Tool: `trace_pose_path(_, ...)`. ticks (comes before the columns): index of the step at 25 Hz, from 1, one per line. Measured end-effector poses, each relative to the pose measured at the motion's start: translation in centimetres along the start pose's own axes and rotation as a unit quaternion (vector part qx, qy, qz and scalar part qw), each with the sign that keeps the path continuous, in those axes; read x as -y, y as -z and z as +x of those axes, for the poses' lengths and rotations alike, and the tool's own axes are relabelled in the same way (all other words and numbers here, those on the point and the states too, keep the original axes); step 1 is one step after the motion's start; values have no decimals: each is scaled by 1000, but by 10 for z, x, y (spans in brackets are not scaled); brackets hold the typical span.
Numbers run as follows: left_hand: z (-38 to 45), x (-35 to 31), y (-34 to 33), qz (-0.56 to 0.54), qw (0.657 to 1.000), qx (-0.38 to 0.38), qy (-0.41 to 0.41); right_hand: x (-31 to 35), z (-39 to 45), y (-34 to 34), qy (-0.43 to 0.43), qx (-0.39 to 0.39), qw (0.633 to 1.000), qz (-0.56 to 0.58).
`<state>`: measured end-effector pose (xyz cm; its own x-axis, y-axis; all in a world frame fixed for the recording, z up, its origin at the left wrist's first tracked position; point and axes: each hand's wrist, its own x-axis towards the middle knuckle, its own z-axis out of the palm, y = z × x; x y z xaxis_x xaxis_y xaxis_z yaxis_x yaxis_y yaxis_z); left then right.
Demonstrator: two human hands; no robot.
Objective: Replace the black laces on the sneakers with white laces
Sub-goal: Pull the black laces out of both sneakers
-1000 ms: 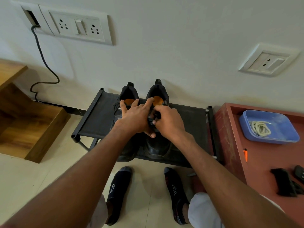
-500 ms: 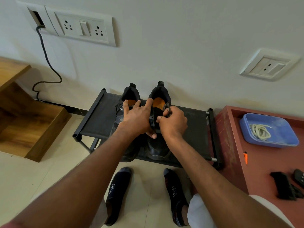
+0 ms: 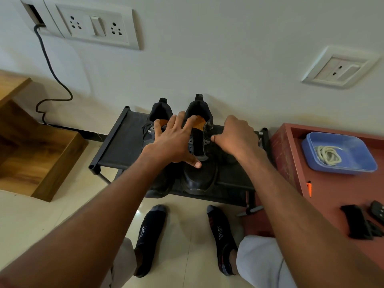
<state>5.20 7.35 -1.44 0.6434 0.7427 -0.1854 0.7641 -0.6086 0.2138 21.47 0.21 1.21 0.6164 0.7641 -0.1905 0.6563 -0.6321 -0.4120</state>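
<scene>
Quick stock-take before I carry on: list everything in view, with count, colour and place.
sneakers: 2, black, on the rack
shoe rack: 1, black, against the wall
white laces: 1 bundle, off-white, in the tub
tub: 1, blue, on the red table
red table: 1, at right
socket panels: 2, white, on the wall
cable: 1, black, hanging from the left panel
wooden unit: 1, brown, at left
socks: 2, dark, on the feet
left hand: spread, resting on the sneakers
right hand: curled, apparently pulling a black lace

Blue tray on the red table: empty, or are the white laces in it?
Not empty. A coil of white laces lies inside the blue tray, untouched; both hands are at the sneakers.
</scene>
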Motion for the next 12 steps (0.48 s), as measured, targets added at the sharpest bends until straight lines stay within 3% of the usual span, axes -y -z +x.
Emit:
trace_pose_path(2,1,-4,-4,3,1000,3,6,-4,1,0,69,-4,998,-7)
trace_pose_path(6,2,-9,-14,8,999,25,23,-4,-4,-12,73,139,987,-26)
trace_pose_path(12,3,-10,-17,8,999,10,43,-1,-8,-7,86,133,982,-104)
